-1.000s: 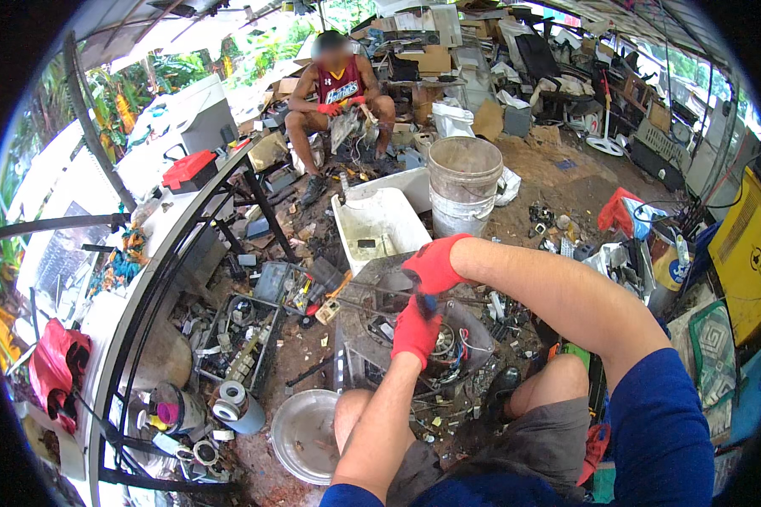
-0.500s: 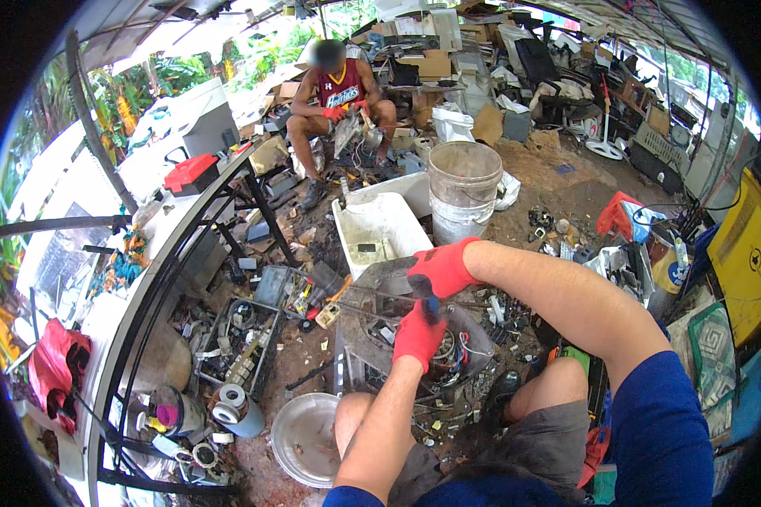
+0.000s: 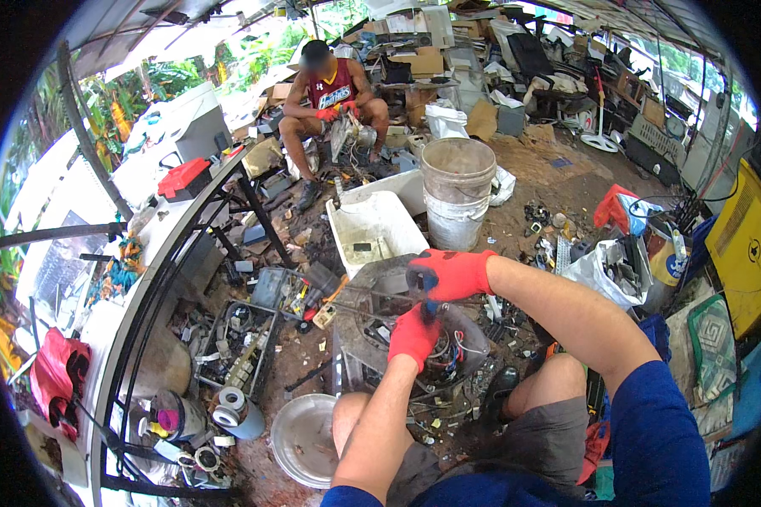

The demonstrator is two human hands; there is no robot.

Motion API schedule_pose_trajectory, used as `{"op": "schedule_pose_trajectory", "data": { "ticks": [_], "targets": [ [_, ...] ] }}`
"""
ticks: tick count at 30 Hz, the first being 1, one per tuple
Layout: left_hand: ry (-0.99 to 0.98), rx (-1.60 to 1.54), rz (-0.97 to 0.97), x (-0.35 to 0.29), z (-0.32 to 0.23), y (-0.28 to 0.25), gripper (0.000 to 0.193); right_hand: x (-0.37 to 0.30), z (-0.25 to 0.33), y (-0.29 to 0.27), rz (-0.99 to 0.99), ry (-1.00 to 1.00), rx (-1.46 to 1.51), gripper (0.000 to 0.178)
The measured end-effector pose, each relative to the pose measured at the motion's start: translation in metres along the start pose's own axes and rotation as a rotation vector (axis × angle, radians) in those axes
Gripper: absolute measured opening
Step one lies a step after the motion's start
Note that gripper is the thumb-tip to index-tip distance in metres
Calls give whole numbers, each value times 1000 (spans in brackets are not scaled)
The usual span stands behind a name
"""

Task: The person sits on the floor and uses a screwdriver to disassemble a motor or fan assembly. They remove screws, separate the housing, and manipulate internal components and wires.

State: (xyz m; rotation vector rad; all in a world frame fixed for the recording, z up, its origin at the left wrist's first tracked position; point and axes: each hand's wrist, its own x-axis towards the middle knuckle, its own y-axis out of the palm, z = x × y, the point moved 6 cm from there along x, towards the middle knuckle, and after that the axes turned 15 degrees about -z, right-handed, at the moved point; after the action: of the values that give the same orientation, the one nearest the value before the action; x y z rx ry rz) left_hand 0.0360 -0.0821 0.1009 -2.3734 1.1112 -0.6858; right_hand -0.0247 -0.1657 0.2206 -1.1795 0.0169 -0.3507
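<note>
My left hand, in a red glove with dark fingertips, is closed over a grey plastic appliance housing between my knees. Just above it, my right hand, gloved the same way, has its fingers curled in, close to the left hand's. A thin dark rod, blurred, runs leftward from between the hands; its kind cannot be told, and its gripped end is hidden by the fingers. The housing has a round opening, with coloured wires and a coil-like part showing in its near section.
A white plastic tub and a tall white bucket stand beyond the housing. A crate of parts and a round basin lie left. A co-worker with red gloves sits opposite, holding scrap. A white bag stands right.
My right hand has shifted slightly right and lower, its fingers turned more inward. My left hand stays almost in place. The whole view has moved a little.
</note>
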Motion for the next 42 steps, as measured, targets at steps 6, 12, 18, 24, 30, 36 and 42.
{"op": "schedule_pose_trajectory", "data": {
  "ticks": [6, 12, 18, 24, 30, 36, 42],
  "targets": [
    [-18, 31, -41, -3, 3, -4, 37, -8, 11, 1, -39, 246, -181, 55],
    [-7, 43, 63, 0, 6, 5, 37, -11, 9, -1, -75, 90, -71, 53],
    [15, -37, -17, -1, 3, 1, 42, -29, 6, 0, -303, 168, -12, 57],
    [39, 10, 15, 0, 20, 10, 45, -63, 18, -8, -470, 174, 23, 52],
    [39, -98, 124, 0, 9, 16, 50, -110, -9, -27, -712, 280, 146, 42],
    [96, 56, 67, 0, 12, 16, 49, -185, -51, -43, -1384, 458, 630, 29],
    [385, 349, 152, -16, -29, 6, 64, -230, -73, -72, -1913, 108, 669, 30]
  ]
}}
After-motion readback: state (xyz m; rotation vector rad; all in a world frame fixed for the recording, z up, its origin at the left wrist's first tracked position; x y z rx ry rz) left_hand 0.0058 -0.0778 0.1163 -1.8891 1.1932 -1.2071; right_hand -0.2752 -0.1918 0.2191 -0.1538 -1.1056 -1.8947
